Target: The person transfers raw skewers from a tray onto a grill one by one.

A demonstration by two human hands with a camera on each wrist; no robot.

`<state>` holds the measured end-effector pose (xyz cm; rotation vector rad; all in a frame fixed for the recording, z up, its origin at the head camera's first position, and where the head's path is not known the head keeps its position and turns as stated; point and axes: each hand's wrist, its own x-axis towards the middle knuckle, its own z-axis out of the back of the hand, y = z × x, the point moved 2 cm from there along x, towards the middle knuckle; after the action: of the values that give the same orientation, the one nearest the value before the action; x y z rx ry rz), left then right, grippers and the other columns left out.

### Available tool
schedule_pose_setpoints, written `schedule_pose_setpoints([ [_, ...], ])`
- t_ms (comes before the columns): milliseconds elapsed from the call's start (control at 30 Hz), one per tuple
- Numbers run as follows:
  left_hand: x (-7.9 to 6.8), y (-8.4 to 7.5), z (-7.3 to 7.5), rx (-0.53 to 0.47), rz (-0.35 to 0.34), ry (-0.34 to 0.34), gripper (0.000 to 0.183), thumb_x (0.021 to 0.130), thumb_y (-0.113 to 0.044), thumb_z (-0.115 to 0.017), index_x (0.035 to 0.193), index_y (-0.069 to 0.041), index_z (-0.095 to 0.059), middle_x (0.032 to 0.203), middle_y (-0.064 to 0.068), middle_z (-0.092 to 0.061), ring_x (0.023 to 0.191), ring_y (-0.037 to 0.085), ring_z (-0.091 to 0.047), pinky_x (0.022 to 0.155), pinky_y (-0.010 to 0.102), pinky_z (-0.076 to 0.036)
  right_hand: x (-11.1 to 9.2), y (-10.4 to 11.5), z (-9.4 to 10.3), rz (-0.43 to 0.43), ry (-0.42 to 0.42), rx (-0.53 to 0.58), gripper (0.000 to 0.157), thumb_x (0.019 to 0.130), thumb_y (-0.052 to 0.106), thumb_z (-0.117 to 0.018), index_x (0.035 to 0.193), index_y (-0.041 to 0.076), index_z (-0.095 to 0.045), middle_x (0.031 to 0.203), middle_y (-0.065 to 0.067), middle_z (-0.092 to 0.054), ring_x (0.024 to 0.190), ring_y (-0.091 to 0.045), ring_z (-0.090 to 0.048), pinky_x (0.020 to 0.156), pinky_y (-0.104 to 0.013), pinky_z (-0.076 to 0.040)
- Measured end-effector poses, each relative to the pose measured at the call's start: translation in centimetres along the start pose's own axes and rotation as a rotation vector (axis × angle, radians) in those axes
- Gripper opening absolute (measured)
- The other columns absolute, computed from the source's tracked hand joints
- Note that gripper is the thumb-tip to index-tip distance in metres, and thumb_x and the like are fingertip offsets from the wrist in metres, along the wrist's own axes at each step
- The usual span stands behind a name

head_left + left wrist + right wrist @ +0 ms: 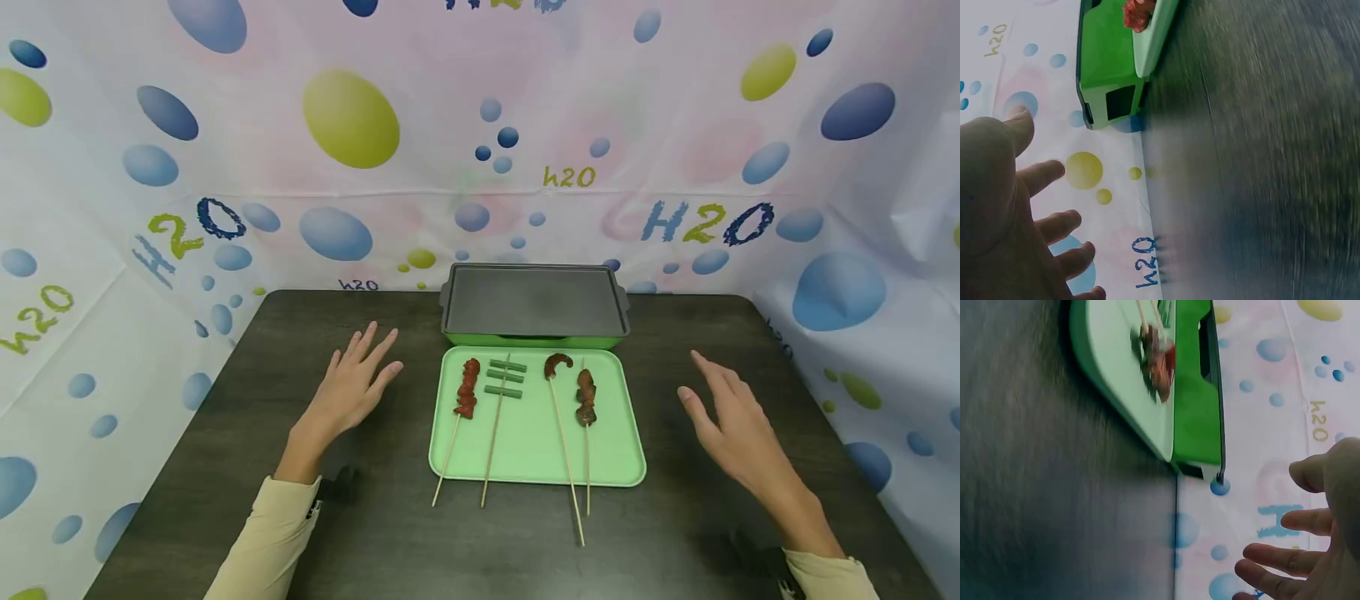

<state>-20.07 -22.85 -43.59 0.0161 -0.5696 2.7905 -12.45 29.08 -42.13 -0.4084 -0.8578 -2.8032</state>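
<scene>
My left hand (348,396) hovers left of the light green tray (536,454), fingers spread and holding nothing. To the tray's right my right hand (738,433) is also in the air, its fingers extended and nothing in them. Four kinds aside, several skewers lie on the tray, their sticks reaching over its near edge: a red meat skewer (467,390), a green vegetable skewer (504,377), a skewer with a curled brown piece (557,363) and a dark brown meat skewer (586,400). In the wrist views both hands (991,206) appear apart from everything.
Behind the tray stands a green grill (534,340) with a flat dark grey plate (536,298) on top. All of it rests on a dark wooden table (390,533). A white curtain (450,83) with coloured dots and lettering hangs at the back and sides.
</scene>
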Motion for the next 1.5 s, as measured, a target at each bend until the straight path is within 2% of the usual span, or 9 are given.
schedule_pose_setpoints([
  [133, -0.5, -0.2, -0.4, -0.067, -0.015, 0.014, 0.062, 0.111, -0.046, -0.041, 0.166, -0.022, -0.026, 0.170, 0.020, -0.014, 0.154, 0.046, -0.015, 0.116, 0.074, -0.010, -0.6, 1.0, -1.0, 0.000, 0.000, 0.059, 0.061, 0.107, 0.026, -0.057, 0.161, 0.008, -0.034, 0.143, -0.030, -0.048, 0.126, -0.052, -0.048, 0.091, -0.072, -0.040],
  [267, 0.0, -1.0, -0.9, -0.154, -0.058, 0.034, 0.061, 0.111, -0.044, -0.043, 0.166, -0.021, -0.026, 0.166, 0.023, -0.024, 0.152, 0.045, -0.024, 0.113, 0.077, -0.011, -1.3, 1.8, -1.4, -0.018, -0.013, 0.086, 0.058, 0.105, 0.023, -0.062, 0.156, 0.005, -0.042, 0.134, -0.023, -0.059, 0.116, -0.041, -0.060, 0.088, -0.058, -0.049],
  [400, 0.8, -1.8, -1.6, -0.165, -0.094, 0.046, 0.060, 0.110, -0.045, -0.044, 0.164, -0.022, -0.031, 0.165, 0.023, -0.027, 0.151, 0.045, -0.026, 0.111, 0.079, -0.012, -2.2, 2.6, -1.6, -0.081, 0.081, 0.203, 0.055, 0.104, 0.021, -0.065, 0.153, 0.005, -0.047, 0.127, -0.017, -0.067, 0.105, -0.021, -0.069, 0.083, -0.034, -0.057],
  [500, 1.0, -2.1, -2.3, -0.170, -0.105, 0.056, 0.058, 0.109, -0.042, -0.049, 0.162, -0.020, -0.037, 0.165, 0.023, -0.027, 0.151, 0.046, -0.025, 0.111, 0.080, -0.012, -2.8, 3.2, -2.2, -0.131, 0.167, 0.302, 0.054, 0.103, 0.020, -0.066, 0.151, 0.003, -0.048, 0.123, -0.016, -0.069, 0.101, -0.010, -0.071, 0.078, -0.025, -0.057],
  [700, 1.4, -2.4, -3.5, -0.174, -0.099, 0.097, 0.055, 0.107, -0.039, -0.055, 0.157, -0.017, -0.046, 0.166, 0.018, -0.027, 0.152, 0.045, -0.021, 0.111, 0.080, -0.010, -3.1, 4.4, -4.1, -0.219, 0.252, 0.397, 0.051, 0.100, 0.016, -0.070, 0.145, -0.002, -0.053, 0.116, -0.014, -0.073, 0.091, -0.012, -0.075, 0.073, -0.028, -0.056],
  [867, 1.8, -2.9, -4.1, -0.210, -0.087, 0.163, 0.061, 0.102, -0.036, -0.064, 0.158, -0.020, -0.045, 0.168, 0.015, -0.025, 0.154, 0.045, -0.016, 0.106, 0.085, -0.006, -3.1, 4.7, -5.7, -0.303, 0.334, 0.532, 0.048, 0.100, 0.015, -0.070, 0.140, -0.008, -0.057, 0.113, -0.018, -0.074, 0.088, -0.018, -0.076, 0.075, -0.028, -0.059],
  [1033, 2.0, -2.9, -4.7, -0.226, -0.074, 0.230, 0.068, 0.097, -0.031, -0.071, 0.159, -0.022, -0.043, 0.169, 0.012, -0.023, 0.155, 0.043, -0.013, 0.102, 0.088, 0.000, -2.8, 5.0, -7.3, -0.336, 0.380, 0.604, 0.041, 0.098, 0.015, -0.072, 0.128, -0.012, -0.064, 0.099, -0.016, -0.077, 0.081, -0.019, -0.077, 0.073, -0.030, -0.061],
  [1300, 1.8, -2.7, -5.0, -0.239, -0.086, 0.255, 0.069, 0.097, -0.030, -0.071, 0.159, -0.018, -0.043, 0.167, 0.009, -0.027, 0.155, 0.041, -0.013, 0.102, 0.086, 0.008, -2.1, 5.2, -8.9, -0.406, 0.403, 0.621, 0.036, 0.093, 0.015, -0.078, 0.115, -0.013, -0.070, 0.082, -0.013, -0.077, 0.071, -0.024, -0.076, 0.066, -0.033, -0.062],
  [1500, 1.8, -2.5, -5.0, -0.271, -0.103, 0.250, 0.074, 0.096, -0.029, -0.071, 0.161, -0.015, -0.038, 0.166, 0.010, -0.029, 0.155, 0.041, -0.012, 0.103, 0.085, 0.010, -1.7, 4.8, -9.5, -0.437, 0.434, 0.750, 0.038, 0.092, 0.006, -0.077, 0.119, -0.018, -0.066, 0.088, -0.019, -0.076, 0.075, -0.026, -0.077, 0.069, -0.035, -0.062],
])
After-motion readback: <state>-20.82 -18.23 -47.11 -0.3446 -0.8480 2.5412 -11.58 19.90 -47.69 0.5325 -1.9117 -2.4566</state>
